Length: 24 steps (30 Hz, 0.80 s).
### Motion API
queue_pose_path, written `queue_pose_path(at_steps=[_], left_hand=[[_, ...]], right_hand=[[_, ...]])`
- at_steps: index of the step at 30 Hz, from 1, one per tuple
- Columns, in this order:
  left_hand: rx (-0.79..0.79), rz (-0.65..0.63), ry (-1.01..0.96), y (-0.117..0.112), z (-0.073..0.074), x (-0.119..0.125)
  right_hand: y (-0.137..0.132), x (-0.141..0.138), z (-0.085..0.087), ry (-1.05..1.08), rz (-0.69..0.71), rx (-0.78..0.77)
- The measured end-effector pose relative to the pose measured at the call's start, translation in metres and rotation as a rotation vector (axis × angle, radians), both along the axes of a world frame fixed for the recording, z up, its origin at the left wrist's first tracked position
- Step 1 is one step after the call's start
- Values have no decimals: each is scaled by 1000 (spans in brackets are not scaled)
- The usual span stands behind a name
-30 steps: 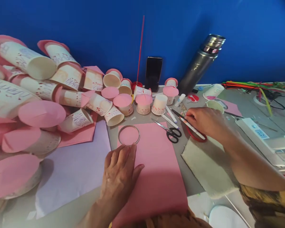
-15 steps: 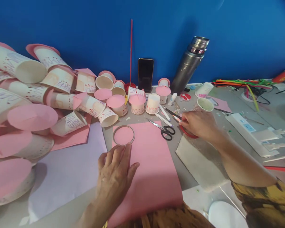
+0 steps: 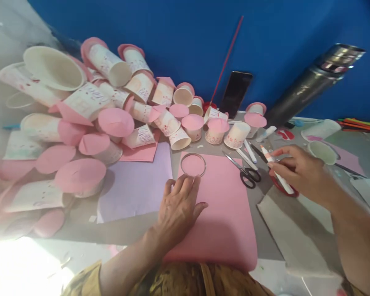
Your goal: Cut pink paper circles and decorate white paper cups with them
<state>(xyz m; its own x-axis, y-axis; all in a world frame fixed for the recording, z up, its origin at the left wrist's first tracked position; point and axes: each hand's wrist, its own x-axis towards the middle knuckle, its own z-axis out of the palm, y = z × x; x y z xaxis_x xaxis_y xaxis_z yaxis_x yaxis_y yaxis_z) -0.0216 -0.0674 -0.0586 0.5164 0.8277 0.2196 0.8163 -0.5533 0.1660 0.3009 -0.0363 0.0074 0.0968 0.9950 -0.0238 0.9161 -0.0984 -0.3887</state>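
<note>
My left hand (image 3: 180,205) lies flat on the pink paper (image 3: 223,222), fingers stretched out. Its fingertips touch the near edge of a thin metal ring (image 3: 205,165) that rests on the sheet. A white marker pen (image 3: 282,182) with an orange band is pinched between the thumb and forefinger of my right hand (image 3: 299,172), just over the desk. Under that hand, red-handled scissors (image 3: 292,194) are partly hidden. Black-handled scissors (image 3: 248,174) lie partly on the right edge of the pink sheet. White pens (image 3: 249,151) are beside them.
Many decorated paper cups with pink paper tops (image 3: 80,176) crowd the left side. Purple paper (image 3: 135,189) lies next to the pink sheet. A phone (image 3: 236,92) and a steel flask (image 3: 308,90) stand against the blue wall. A beige cloth (image 3: 296,230) lies at right.
My right hand has picked up the marker pen from beside the red-handled scissors. My left hand stays at the ring. The view has turned left, showing more of the cups.
</note>
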Motion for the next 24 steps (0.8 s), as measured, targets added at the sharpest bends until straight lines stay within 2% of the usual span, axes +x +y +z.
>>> queue_pose_path(at_steps=[2,3,6,8,10,13,18,21,24], left_hand=[[-42,-1,-12,0,3,1],[-58,-3,-19,-1,5,1],[-75,5,-48,-2,5,1],[-56,14,-72,-3,2,1],[-39,23,-85,-4,-2,2],[-54,24,-81,-5,-3,2],[-70,9,-77,-3,0,-1],[-58,-4,-69,-2,1,-2],[-54,-4,-79,-1,0,-3]], right_hand=[[9,-19,13,330,-29,-64],[15,-31,19,442,7,-81],[40,-70,31,681,212,-293],[57,-94,31,825,350,-427],[71,-113,24,906,447,-449],[84,-136,8,870,482,-279],[93,-157,-5,557,449,36],[96,-162,-4,458,401,111],[98,-167,-5,422,416,70]])
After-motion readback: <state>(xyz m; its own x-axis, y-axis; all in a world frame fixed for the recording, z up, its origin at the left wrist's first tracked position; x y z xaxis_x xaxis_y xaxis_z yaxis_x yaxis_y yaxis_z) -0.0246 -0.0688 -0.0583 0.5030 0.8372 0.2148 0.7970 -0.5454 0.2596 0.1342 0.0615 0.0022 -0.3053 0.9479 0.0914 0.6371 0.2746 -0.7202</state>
